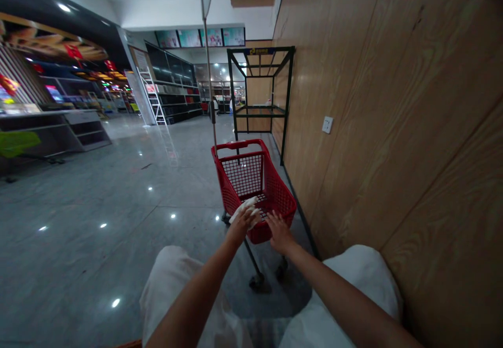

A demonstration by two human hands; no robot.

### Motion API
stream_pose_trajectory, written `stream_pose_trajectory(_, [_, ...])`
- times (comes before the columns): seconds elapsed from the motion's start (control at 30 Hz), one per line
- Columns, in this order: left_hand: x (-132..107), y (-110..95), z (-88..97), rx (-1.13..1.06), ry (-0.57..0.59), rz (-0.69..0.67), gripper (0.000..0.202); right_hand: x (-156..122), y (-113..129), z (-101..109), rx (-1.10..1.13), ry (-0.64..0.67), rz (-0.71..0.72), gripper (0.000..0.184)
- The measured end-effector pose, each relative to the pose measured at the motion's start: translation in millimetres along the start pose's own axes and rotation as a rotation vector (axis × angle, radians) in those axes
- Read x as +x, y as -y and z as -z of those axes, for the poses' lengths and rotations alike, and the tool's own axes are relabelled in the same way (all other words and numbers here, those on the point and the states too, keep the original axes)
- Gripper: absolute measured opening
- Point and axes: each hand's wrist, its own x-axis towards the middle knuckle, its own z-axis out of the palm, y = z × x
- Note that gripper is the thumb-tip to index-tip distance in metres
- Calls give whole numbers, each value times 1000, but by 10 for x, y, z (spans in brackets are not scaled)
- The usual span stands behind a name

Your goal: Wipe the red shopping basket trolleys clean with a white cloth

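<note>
In front of my knees stands a red plastic shopping cart (240, 174) with grid sides and a handle at its far end. My left hand (244, 218) is at the cart's near rim, closed on a crumpled white cloth (250, 201) that spreads over the edge. Just to the right, my right hand (278, 227) rests at the same near rim with its fingers stretched and apart, holding nothing. Dark wheels (257, 281) show under the basket. The palms of both hands are hidden.
A wood-panelled wall (353, 101) with a socket (327, 124) runs along the right. Beyond the cart stands a black metal rack (283, 112). A thin upright pole (209, 75) rises by the cart's handle. Counters (88, 128) and a yellow-green chair (18, 143) are at left.
</note>
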Motion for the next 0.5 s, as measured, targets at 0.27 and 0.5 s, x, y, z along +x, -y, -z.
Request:
stream_pose_trajectory(0.27, [-6,-277,-140,106,-41,3,47,-120,155,-189,39,-94,22,83])
stream_pose_trajectory(0.5, [87,353,143,120,78,-219,45,-305,-202,64,202,-104,200,79])
